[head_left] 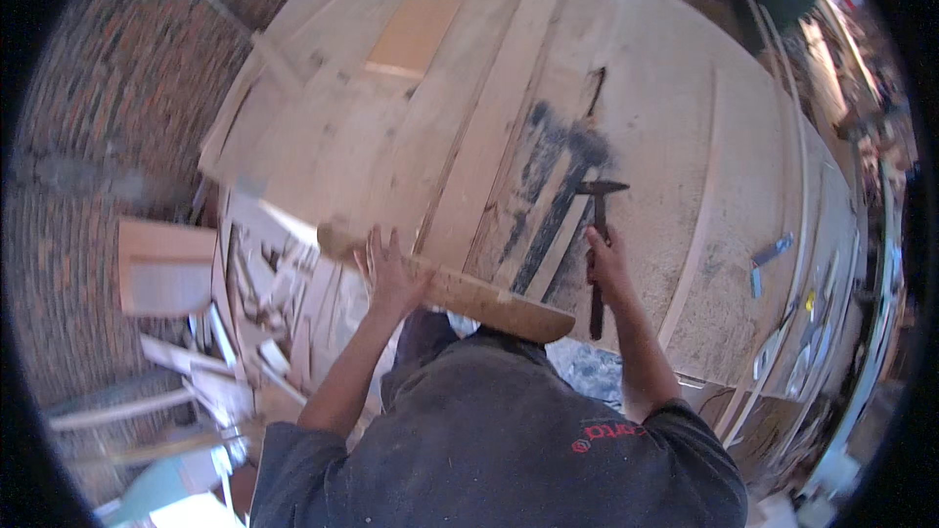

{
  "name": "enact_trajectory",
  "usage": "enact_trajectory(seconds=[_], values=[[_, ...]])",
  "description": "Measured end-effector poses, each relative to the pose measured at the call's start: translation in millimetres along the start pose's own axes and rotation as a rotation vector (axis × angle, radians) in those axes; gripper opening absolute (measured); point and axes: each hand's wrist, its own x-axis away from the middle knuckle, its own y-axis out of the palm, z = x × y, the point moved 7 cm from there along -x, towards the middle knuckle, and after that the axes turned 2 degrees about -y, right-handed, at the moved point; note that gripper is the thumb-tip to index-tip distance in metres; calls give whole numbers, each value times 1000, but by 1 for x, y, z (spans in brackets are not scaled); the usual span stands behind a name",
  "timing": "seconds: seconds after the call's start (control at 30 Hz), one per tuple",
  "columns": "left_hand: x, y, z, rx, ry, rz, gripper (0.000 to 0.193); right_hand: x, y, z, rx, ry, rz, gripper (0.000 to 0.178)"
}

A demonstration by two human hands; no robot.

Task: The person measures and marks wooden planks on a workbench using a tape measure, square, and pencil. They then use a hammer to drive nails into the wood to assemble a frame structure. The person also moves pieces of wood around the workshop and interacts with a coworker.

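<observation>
A thick, slightly curved length of wood [489, 301] lies across the near edge of the workbench, close to my body. My left hand [393, 279] holds it near its left end, fingers spread over the top and pointing away from me. In my right hand [608, 259] is a hammer [602, 198], gripped around its dark handle with the metal head up and away from me, over the bench. Beside the hammer, two narrow wooden strips [559, 249] lie next to dark smudges on the bench top.
A long plank [499, 117] runs along the workbench [646, 68]. Farther left lies a small rectangular panel [415, 34]. A blue-handled tool [773, 250] and thin strips lie at the right. Wood offcuts [279, 284] are piled at the left by a brick wall [108, 108].
</observation>
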Motion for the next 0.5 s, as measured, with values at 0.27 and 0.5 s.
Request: enact_trajectory(seconds=[0.27,0.5], values=[[28,15,-4,-116,-194,53,132,-26,54,-14,672,-604,-465,45],[21,-1,3,-153,-364,-171,150,-13,122,23,779,-477,-685,44]])
